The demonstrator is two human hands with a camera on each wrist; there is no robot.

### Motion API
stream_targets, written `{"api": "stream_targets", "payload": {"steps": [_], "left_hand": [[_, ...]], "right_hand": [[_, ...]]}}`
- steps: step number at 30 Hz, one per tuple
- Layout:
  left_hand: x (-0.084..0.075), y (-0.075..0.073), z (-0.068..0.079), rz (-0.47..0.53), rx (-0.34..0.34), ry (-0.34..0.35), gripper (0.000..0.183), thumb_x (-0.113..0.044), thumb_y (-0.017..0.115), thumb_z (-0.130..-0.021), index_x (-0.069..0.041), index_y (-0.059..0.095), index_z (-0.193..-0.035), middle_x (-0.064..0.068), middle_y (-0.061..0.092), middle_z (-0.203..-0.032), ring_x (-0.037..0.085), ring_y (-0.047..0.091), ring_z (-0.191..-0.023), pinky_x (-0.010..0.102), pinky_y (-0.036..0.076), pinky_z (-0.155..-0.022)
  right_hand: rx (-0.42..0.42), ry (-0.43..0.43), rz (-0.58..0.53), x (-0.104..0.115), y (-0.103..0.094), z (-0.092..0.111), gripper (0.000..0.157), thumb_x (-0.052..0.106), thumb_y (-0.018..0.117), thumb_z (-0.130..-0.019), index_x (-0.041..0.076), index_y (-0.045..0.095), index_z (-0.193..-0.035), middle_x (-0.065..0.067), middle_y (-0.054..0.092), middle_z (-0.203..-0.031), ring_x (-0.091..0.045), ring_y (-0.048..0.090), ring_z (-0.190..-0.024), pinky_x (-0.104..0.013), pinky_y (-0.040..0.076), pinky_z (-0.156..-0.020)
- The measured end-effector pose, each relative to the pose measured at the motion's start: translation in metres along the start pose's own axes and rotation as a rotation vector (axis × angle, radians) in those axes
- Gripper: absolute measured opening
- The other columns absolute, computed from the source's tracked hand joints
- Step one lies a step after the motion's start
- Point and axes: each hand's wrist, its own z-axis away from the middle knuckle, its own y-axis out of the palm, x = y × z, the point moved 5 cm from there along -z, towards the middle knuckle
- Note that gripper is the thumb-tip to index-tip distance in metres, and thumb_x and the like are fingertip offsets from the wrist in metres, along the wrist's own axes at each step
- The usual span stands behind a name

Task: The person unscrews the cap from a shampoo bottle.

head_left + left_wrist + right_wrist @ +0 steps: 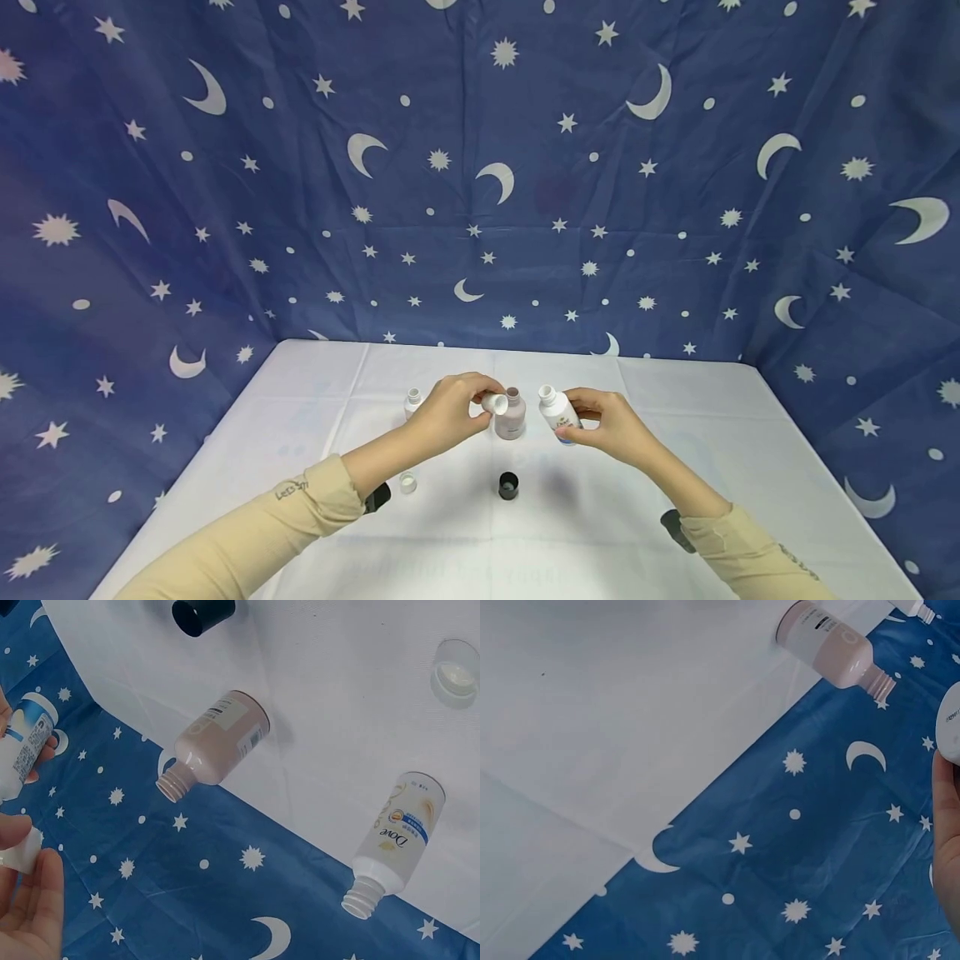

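Observation:
My left hand (452,410) pinches a white cap (495,404) between thumb and fingers, its hollow side showing. My right hand (611,429) grips a white bottle (557,408) with blue near its base, tilted to the left, its threaded neck uncapped. Between the hands, a pink bottle (510,421) stands uncapped on the table, partly behind the cap in the head view. Another white bottle (397,836), labelled Dove and also uncapped, stands to the left, mostly hidden by my left hand in the head view. In the right wrist view only the base of the held bottle (951,724) shows.
A black cap (508,485) lies on the white-covered table (600,533) in front of the pink bottle. Left of it is a clear cap with a white inside (407,482). A blue curtain (480,208) with moons and stars hangs behind and at both sides.

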Motion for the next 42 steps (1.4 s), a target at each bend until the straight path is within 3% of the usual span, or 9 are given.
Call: {"api": "stream_targets", "payload": {"steps": [11,18,32,42], "left_hand": [[0.003,0.005,0.002,0.029,0.012,-0.011,0.028,-0.003,0.066,-0.072,-0.011,0.065,-0.099,-0.003,0.064,-0.093,0.008,0.055,-0.079,0.022,0.050,-0.071],[0.007,0.011,0.006,0.047,0.034,-0.040,0.027,-0.006,0.070,-0.071,-0.011,0.067,-0.097,-0.002,0.066,-0.094,0.010,0.058,-0.080,0.021,0.049,-0.072],[0.005,0.026,0.002,0.131,0.010,0.006,0.026,-0.003,0.069,-0.070,-0.006,0.066,-0.096,0.003,0.066,-0.095,0.012,0.060,-0.084,0.019,0.050,-0.074],[0.007,0.038,-0.003,0.243,0.022,-0.096,0.028,-0.002,0.069,-0.072,-0.007,0.065,-0.099,0.002,0.063,-0.093,0.009,0.058,-0.080,0.021,0.051,-0.071]], "right_hand": [[-0.002,-0.019,0.017,-0.008,-0.005,0.000,0.051,0.023,0.071,-0.073,0.001,0.053,-0.115,-0.013,0.061,-0.106,-0.025,0.062,-0.094,-0.028,0.051,-0.080],[-0.014,0.022,0.001,-0.019,-0.010,0.000,0.046,0.022,0.072,-0.071,0.002,0.054,-0.108,-0.014,0.061,-0.102,-0.026,0.062,-0.091,-0.029,0.053,-0.076],[-0.101,0.063,0.025,-0.039,-0.020,0.001,0.046,0.018,0.074,-0.070,0.001,0.054,-0.107,-0.012,0.060,-0.101,-0.022,0.059,-0.086,-0.027,0.053,-0.075],[-0.113,0.106,0.025,-0.064,-0.023,0.000,0.046,0.016,0.072,-0.072,-0.004,0.053,-0.109,-0.019,0.060,-0.102,-0.029,0.060,-0.089,-0.035,0.052,-0.077]]}}
